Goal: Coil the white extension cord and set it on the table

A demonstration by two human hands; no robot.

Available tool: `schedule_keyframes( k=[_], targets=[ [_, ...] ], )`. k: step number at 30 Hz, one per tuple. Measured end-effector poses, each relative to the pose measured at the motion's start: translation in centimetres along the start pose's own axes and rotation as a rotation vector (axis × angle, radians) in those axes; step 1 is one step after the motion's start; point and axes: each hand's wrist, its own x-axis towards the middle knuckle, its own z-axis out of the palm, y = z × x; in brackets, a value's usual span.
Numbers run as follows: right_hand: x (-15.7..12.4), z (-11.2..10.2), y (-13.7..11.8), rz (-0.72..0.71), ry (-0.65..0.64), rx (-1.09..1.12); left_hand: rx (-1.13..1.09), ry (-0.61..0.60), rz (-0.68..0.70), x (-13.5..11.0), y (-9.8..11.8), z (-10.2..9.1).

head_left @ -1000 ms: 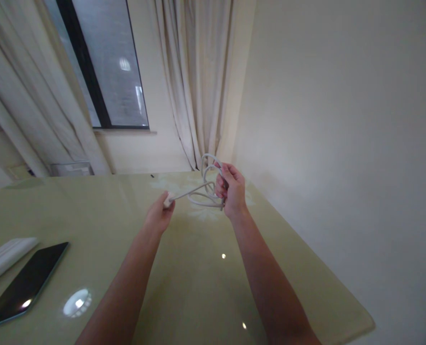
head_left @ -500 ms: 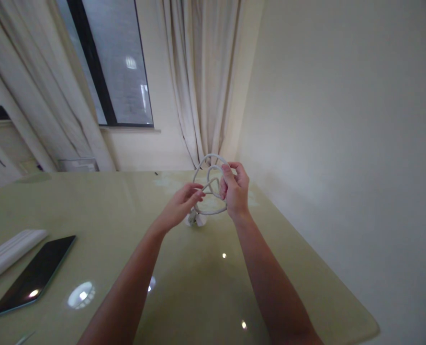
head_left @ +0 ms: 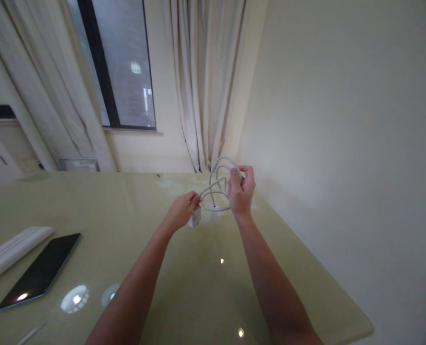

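Loose loops of a pale grey cable hang above the table between my two hands. My right hand is closed around the coils, thumb on top. My left hand pinches the cable near one end, to the left of the loops. Just below the left fingers hangs a white plug or adapter block, partly covered by them; its exact kind is hard to make out.
A pale green glossy table spreads beneath my arms. At the left lie a dark tablet, a long white box-like object and a thin white pen-like stick. A wall borders the right side; curtains hang behind.
My left fingers have closed on the cable near the white block, where they were looser before. My right hand and the loops have shifted slightly right, and the loops have spread.
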Motion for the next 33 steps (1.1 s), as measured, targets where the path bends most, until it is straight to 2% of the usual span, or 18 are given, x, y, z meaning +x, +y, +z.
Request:
schedule_keyframes(
  k=[2, 3, 7, 10, 13, 16, 18, 20, 24, 26, 28, 30, 31, 33],
  targets=[
    [-0.2, 0.0, -0.2, -0.044, 0.023, -0.07, 0.043, 0.129, 0.024, -0.1, 1.7, 0.0],
    [-0.4, 0.1, -0.3, -0.067, 0.012, -0.109, 0.055, 0.155, 0.035, -0.3, 2.7, 0.1],
    [-2.7, 1.3, -1.0, -0.151, -0.184, -0.246, 0.0, 0.077, 0.056, -1.1, 5.9, 0.8],
    [-4.7, 2.6, -0.6, -0.185, -0.388, -0.303, -0.248, 0.162, 0.021, -1.2, 6.5, 1.0],
    [-5.8, 3.5, 0.9, -0.186, -0.505, -0.346, -0.652, 0.241, -0.172, -0.5, 5.7, 0.6],
    [-5.6, 3.7, 2.7, -0.123, -0.441, -0.315, -0.948, 0.237, -0.39, 0.3, 5.1, 0.3],
    [-5.2, 3.5, 3.4, -0.08, -0.372, -0.281, -1.072, 0.188, -0.415, 0.5, 5.1, 0.2],
    [-4.7, 3.2, 3.7, -0.086, -0.364, -0.288, -1.14, 0.108, -0.372, 0.3, 5.4, 0.0],
    [-4.3, 2.5, 3.5, -0.171, -0.38, -0.41, -1.076, -0.088, -0.305, -0.6, 6.0, -0.3],
    [-4.3, 2.4, 3.4, -0.228, -0.403, -0.48, -0.994, -0.124, -0.298, -0.8, 5.9, -0.3],
    [-4.5, 2.5, 3.5, -0.302, -0.518, -0.516, -0.904, -0.033, -0.319, -0.6, 5.4, -0.1],
    [-4.5, 2.7, 3.8, -0.335, -0.607, -0.487, -0.811, 0.122, -0.359, -0.2, 4.8, 0.2],
    [-4.5, 2.9, 4.1, -0.309, -0.591, -0.452, -0.772, 0.184, -0.375, 0.0, 4.5, 0.4],
    [-4.0, 3.1, 4.7, -0.159, -0.425, -0.366, -0.717, 0.242, -0.385, 0.2, 4.1, 0.7]
  ],
)
